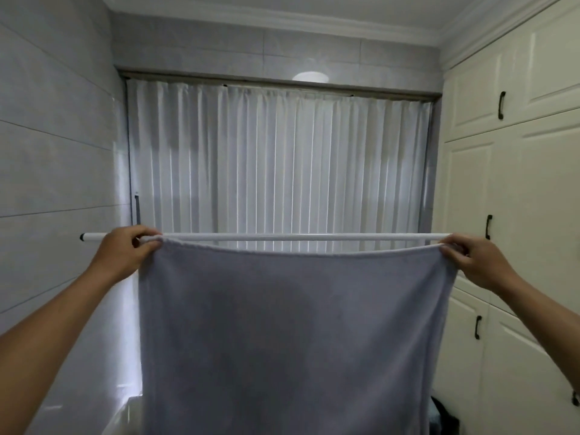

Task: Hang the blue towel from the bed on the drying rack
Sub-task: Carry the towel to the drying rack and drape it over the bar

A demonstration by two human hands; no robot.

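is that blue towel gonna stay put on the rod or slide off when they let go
The blue towel looks floppy: its top edge sags between the left hand and right hand. The white rod looks smooth, so an uneven drape could probably slip.

carrier: white rack bar (298,236) | on it: towel's (292,340) left corner

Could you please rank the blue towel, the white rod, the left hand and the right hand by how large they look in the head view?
1. blue towel
2. white rod: long but thin
3. left hand and right hand: look alike, so unranked
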